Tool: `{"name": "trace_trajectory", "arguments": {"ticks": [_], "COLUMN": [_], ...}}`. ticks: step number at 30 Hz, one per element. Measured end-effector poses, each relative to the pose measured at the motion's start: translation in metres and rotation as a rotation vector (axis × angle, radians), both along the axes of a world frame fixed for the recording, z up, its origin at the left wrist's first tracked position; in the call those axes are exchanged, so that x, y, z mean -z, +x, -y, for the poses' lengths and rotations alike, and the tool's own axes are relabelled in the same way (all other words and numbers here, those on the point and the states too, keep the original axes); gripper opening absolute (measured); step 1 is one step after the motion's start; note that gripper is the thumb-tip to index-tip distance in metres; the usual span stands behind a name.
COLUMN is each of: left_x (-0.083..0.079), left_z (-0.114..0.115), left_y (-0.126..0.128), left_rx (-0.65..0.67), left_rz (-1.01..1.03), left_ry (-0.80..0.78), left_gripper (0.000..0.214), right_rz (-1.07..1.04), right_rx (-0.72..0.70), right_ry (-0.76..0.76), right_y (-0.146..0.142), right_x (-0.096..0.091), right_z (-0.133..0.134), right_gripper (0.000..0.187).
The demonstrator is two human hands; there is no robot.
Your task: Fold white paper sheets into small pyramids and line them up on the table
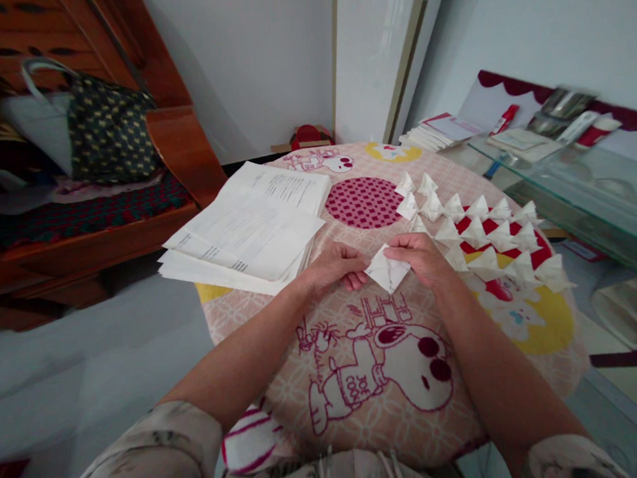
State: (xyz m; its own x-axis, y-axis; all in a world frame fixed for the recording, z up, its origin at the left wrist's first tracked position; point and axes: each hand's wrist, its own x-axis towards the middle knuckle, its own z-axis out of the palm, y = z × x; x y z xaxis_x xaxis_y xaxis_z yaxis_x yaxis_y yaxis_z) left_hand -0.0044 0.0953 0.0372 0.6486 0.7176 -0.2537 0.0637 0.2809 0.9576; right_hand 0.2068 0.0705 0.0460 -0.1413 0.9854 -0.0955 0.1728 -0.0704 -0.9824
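A small folded paper square (388, 271), white with printed marks and turned corner-down, is held up over the round table between my two hands. My left hand (336, 267) pinches its left corner between thumb and fingers. At its upper right edge, my right hand (416, 254) is closed on the paper, thumb on top. To the right stand several folded paper pieces (501, 236) with pointed tips, set out in rows. A stack of printed sheets (250, 226) lies to the left of my hands, its top sheets askew.
A cartoon-patterned cloth (424, 430) covers the round table. Close by on the right is a glass shelf (587, 193) with cups, a red marker (504, 118) and papers. A wooden bench (177, 154) with a dark patterned bag (111, 127) stands at the left.
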Motion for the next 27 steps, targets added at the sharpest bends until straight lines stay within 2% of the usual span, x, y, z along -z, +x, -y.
{"name": "trace_trajectory", "arguments": {"ticks": [4,7,16,21,27], "left_x": [0.001,0.003,0.005,0.011,0.011], "left_z": [0.0,0.0,0.004,0.005,0.006], "left_y": [-0.002,-0.002,0.007,0.013,0.015], "left_rx": [0.134,0.155,-0.018,-0.051,-0.085], "left_rz": [-0.042,-0.064,0.059,0.025,0.039], "left_ry": [-0.03,-0.014,0.001,0.027,0.003], "left_gripper": [0.018,0.018,0.021,0.022,0.009], "right_rz": [0.02,0.034,0.048,0.041,0.02], "right_rx": [-0.048,-0.059,0.023,0.06,0.092], "right_ry": [-0.045,-0.071,-0.03,-0.044,-0.035], "right_y": [-0.001,-0.001,-0.015,-0.026,-0.033], "right_x": [-0.002,-0.001,0.001,0.004,0.004], "right_z": [0.002,0.002,0.002,0.001,0.002], "right_gripper": [0.027,0.027,0.025,0.025,0.025]}}
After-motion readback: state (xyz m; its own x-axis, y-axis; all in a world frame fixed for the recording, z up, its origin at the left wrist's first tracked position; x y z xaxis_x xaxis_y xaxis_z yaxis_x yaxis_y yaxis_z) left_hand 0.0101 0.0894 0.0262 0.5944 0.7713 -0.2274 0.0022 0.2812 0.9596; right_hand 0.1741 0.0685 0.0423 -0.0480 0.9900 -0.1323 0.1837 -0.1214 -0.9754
